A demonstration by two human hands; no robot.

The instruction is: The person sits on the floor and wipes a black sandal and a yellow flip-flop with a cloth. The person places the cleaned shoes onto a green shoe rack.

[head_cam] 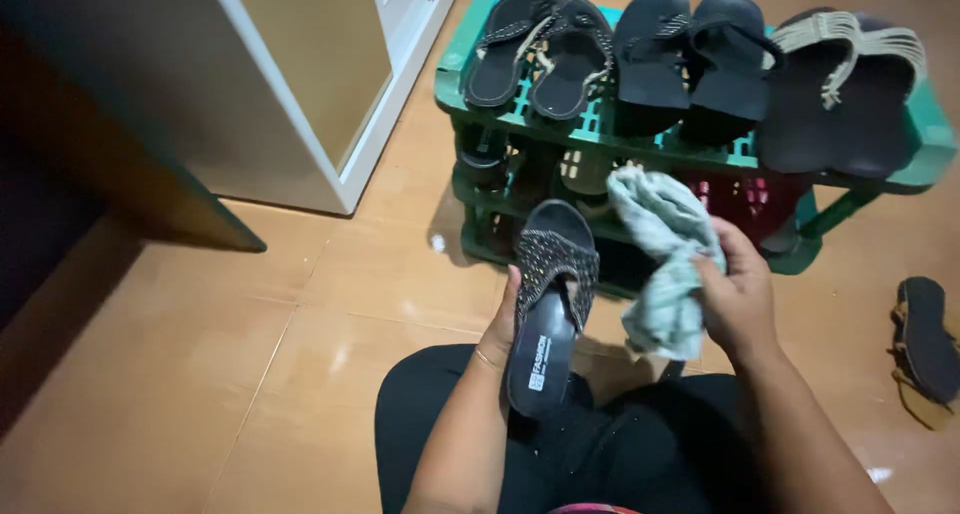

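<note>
Both forearms rise from the bottom edge toward frame centre. The left hand (pixel 503 319) grips with curled fingers; the right hand (pixel 738 292), slightly higher, is clenched too.

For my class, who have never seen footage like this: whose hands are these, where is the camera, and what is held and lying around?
One picture, taken by a camera worn on a person's head, looking down at their own lap and hands. The left hand holds a black studded sandal. The right hand grips a pale crumpled cloth. Ahead stands a green shoe rack on the tiled floor, with dark sandals on top. Another sandal lies on the floor at right.
</note>
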